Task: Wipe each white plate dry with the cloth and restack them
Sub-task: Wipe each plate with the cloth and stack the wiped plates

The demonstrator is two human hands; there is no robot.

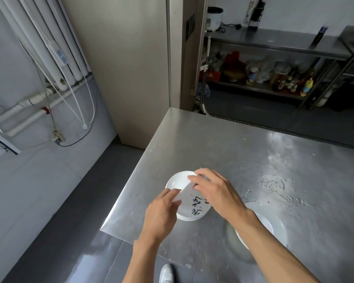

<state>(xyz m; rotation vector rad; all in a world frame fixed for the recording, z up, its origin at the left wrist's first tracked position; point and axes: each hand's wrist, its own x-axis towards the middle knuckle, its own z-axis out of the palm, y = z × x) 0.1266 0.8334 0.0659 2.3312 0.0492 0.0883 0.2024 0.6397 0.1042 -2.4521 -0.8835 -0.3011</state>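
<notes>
The left hand point(161, 213) and right hand point(215, 190) each pinch the cloth point(190, 199), spread over the plates point(177, 180) near the surface point(253, 160) corner. Press gently, rub round, keep the stack steady.

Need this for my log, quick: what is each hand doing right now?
Left hand: pinches the near edge of the cloth.
Right hand: grips its far edge, above the stacked plates.
</notes>
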